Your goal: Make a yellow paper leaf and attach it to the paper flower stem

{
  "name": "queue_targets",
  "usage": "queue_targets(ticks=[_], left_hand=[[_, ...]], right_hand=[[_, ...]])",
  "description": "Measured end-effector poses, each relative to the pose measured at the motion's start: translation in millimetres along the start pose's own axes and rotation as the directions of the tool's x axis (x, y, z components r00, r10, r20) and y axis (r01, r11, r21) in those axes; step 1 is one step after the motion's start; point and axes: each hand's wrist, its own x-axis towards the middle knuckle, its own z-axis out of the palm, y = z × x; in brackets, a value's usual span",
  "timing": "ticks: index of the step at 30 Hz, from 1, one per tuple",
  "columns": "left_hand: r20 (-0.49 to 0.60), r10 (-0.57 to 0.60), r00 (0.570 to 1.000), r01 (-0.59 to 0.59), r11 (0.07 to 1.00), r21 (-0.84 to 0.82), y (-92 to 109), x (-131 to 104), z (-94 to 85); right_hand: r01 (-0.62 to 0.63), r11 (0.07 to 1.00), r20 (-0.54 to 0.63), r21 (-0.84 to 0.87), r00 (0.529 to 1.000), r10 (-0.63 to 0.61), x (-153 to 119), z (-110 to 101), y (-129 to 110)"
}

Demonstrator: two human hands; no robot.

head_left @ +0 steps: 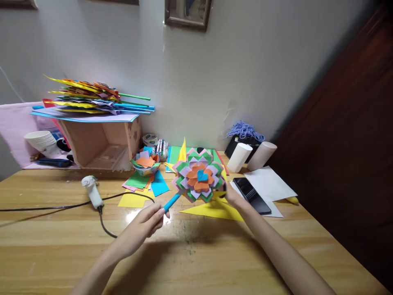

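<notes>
A layered paper flower [201, 177] with a blue heart centre and orange, purple, green and pink petals is held up above the table. My left hand [153, 219] is closed round its blue stick [172, 203], low on the left. My right hand [231, 194] is at the flower's right edge, its fingers mostly hidden behind the petals and yellow paper. A yellow sheet [211, 210] with a pointed end lies below and behind the flower.
A glue gun [92, 192] with a black cable lies left on the wooden table [55, 258]. Behind are a bowl of paper scraps [146, 162] and a pink box [102, 143] topped with paper flowers. A phone [252, 196] and white rolls [240, 157] stand right.
</notes>
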Motion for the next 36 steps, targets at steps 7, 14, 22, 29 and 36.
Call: queue_targets(ticks=[7,14,22,29,36], left_hand=[[-0.303,0.184,0.935,-0.078,0.940,0.332,-7,8,-5.7],[-0.410,0.333,0.849,-0.058,0.830,0.554,-12,9,-18.4],[-0.511,0.447,0.734,-0.079,0.804,0.589,-19,15,-17.0],[-0.654,0.593,0.471,-0.152,0.784,0.602,-21,13,-17.3],[-0.632,0.701,0.330,-0.158,0.701,0.695,-21,11,-21.9]], right_hand=[[0.095,0.985,-0.120,0.144,0.990,-0.078,3,-50,-32],[0.277,0.918,0.113,-0.282,0.960,-0.255,-56,-24,-66],[0.155,0.963,0.188,-0.222,0.976,-0.114,-64,-7,-72],[-0.069,0.986,0.329,-0.150,0.937,0.115,-77,-5,-75],[0.068,0.945,0.438,-0.319,0.895,0.083,-82,4,-81]])
